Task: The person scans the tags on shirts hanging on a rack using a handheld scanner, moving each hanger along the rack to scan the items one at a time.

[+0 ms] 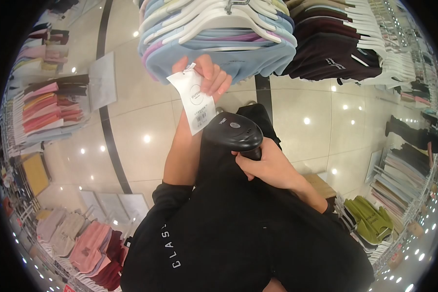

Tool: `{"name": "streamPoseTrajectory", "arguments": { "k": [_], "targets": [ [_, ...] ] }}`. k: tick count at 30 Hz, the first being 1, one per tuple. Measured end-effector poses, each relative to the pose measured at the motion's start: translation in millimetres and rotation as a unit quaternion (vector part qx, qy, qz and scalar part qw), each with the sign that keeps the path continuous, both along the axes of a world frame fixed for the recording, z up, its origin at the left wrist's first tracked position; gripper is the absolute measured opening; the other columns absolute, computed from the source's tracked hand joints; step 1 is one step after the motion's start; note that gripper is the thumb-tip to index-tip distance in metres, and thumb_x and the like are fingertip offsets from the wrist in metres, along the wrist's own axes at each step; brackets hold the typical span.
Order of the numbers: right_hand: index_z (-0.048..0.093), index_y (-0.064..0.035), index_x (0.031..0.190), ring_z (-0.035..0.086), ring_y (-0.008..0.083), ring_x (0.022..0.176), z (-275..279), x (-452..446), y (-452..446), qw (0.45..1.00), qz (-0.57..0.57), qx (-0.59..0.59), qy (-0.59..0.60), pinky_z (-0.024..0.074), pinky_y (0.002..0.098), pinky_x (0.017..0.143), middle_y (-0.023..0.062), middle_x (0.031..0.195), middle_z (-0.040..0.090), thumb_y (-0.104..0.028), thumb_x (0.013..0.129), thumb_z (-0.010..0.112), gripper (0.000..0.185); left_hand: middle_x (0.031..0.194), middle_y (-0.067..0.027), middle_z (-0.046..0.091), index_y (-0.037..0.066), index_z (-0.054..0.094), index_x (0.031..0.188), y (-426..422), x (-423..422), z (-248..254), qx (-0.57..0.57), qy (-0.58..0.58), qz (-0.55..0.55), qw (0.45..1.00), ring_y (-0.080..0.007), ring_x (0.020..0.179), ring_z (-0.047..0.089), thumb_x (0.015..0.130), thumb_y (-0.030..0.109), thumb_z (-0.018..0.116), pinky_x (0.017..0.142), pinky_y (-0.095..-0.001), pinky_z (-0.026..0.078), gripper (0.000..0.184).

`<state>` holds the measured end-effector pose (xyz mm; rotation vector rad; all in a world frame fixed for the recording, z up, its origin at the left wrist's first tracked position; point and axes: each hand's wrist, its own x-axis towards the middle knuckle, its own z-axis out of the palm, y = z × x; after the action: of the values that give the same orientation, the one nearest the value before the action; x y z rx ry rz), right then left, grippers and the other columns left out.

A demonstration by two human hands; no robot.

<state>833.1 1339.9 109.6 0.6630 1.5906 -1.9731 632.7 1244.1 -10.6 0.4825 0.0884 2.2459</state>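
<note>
Between the fingers of my left hand (210,73) is a white price tag (195,100), with a round logo and a barcode on it. The tag hangs just in front of a light blue sweatshirt (180,61) on a white hanger. My right hand (270,165) is wrapped around the handle of a black barcode scanner (233,130). The scanner's head sits close to the tag's lower right edge, and a small gap seems to part them.
Dark maroon sweatshirts (321,53) hang on the rack to the right of the blue ones. Racks of pink and red clothes (56,107) stand at the left. A green garment (370,219) hangs at lower right. Another person (413,134) is at the far right.
</note>
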Motion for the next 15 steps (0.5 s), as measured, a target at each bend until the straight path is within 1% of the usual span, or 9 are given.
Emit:
{"name": "streamPoseTrajectory", "arguments": {
  "k": [3,7,9,15],
  "targets": [
    [0.061,0.0017,0.102,0.055,0.0077,0.059,0.4,-1.2,0.3,1.000,-0.006,-0.004,0.001,0.0468,0.0264,0.058,0.0007,0.075,0.059,-0.006,0.089,0.063,0.015,0.045,-0.0011,0.038,0.005,0.058,0.074,-0.7,-1.9,-2.3,0.001,0.004,-0.001,1.000,-0.0146,0.044,0.035,0.101,0.048,0.034,0.054,-0.0317,0.038,0.056],
    [0.062,0.0017,0.103,0.055,0.0075,0.059,-1.0,-2.5,0.7,1.000,-0.004,-0.008,-0.001,0.0472,0.0264,0.058,0.0006,0.076,0.059,-0.006,0.089,0.063,0.016,0.046,-0.0014,0.040,0.005,0.058,0.074,-1.5,-4.8,-3.8,0.002,0.002,-0.003,1.000,-0.0146,0.044,0.036,0.101,0.048,0.033,0.053,-0.0317,0.037,0.056],
    [0.062,0.0016,0.103,0.055,0.0076,0.059,1.2,-4.3,2.7,1.000,0.000,-0.006,-0.004,0.0468,0.0264,0.058,0.0003,0.076,0.059,-0.006,0.089,0.063,0.016,0.047,-0.0018,0.042,0.002,0.062,0.076,-0.4,-6.1,-4.9,0.004,-0.019,-0.011,1.000,-0.0147,0.043,0.036,0.099,0.050,0.034,0.055,-0.0330,0.039,0.061],
    [0.061,0.0011,0.102,0.055,0.0076,0.058,-0.4,-6.8,6.2,1.000,0.006,0.001,-0.002,0.0460,0.0263,0.057,0.0004,0.075,0.059,-0.005,0.089,0.062,0.014,0.047,-0.0023,0.044,0.002,0.062,0.076,2.7,-7.6,-8.2,-0.009,-0.026,-0.014,1.000,-0.0150,0.043,0.037,0.099,0.050,0.035,0.055,-0.0333,0.039,0.060]
  ]
}}
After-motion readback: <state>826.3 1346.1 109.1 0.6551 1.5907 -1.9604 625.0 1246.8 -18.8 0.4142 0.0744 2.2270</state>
